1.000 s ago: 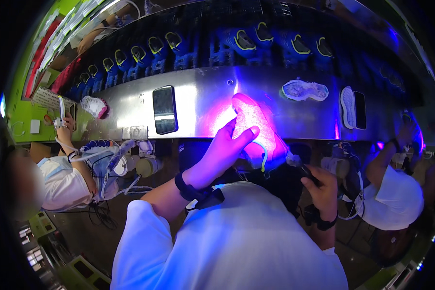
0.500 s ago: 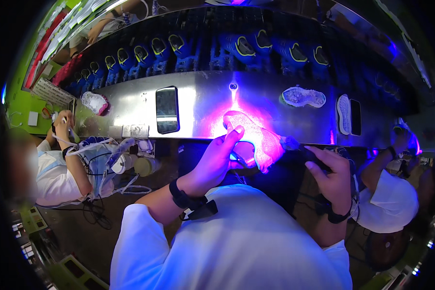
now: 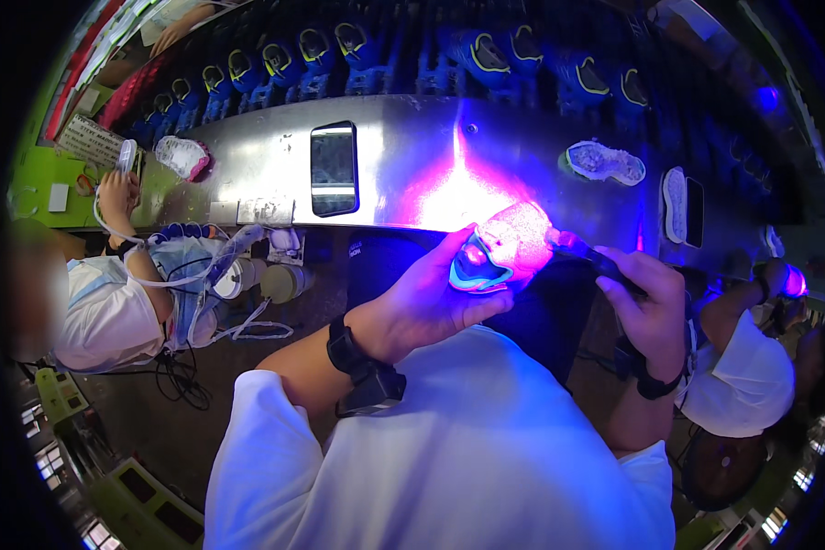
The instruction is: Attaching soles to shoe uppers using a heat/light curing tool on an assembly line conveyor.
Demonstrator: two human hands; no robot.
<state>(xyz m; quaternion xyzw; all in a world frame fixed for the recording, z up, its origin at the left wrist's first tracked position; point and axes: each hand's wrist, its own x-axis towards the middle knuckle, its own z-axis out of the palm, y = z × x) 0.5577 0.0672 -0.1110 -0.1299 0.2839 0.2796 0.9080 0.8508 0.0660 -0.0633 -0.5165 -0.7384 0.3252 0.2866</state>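
My left hand (image 3: 431,298) grips a small shoe (image 3: 504,249) that glows pink and blue under violet light, its opening turned toward me. My right hand (image 3: 646,298) holds a dark pen-like torch (image 3: 588,255), its lit tip touching the toe end of the shoe. Both hands are raised in front of my chest, just below a shiny metal conveyor surface (image 3: 403,174). A black band sits on each wrist.
A dark screen (image 3: 334,169) lies on the metal surface, with a shoe sole (image 3: 605,161) and another sole (image 3: 674,203) to the right. Rows of blue shoes (image 3: 486,55) stand behind. One person in white (image 3: 110,302) works at my left, another (image 3: 752,367) at my right.
My left hand has turned the shoe and brought it lower and closer to me. My right hand has risen, bringing the torch tip against the shoe.
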